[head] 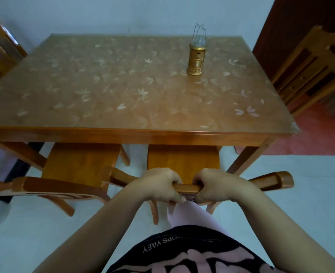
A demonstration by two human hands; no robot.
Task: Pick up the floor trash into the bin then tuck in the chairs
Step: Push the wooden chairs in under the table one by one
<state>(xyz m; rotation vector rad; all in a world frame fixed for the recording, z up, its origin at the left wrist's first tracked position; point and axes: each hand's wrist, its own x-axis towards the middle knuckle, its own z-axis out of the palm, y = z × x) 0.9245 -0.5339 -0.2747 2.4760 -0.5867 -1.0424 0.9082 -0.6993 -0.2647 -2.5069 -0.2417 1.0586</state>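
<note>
In a pale-walled room, a wooden table [192,137] is standing over a chair [182,160] being tucked in; left hand [158,186] and right hand [215,186] are gripping its top rail, fingers [177,197] clamped. Rigid and likely weighty, it is sitting partly under; legs mostly hidden, no bin visible.

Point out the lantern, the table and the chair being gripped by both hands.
lantern [195,61], head view, on its gold body.
table [103,95], head view, on the bare patterned top.
chair [184,160], head view, on the seat under the table edge.
</note>
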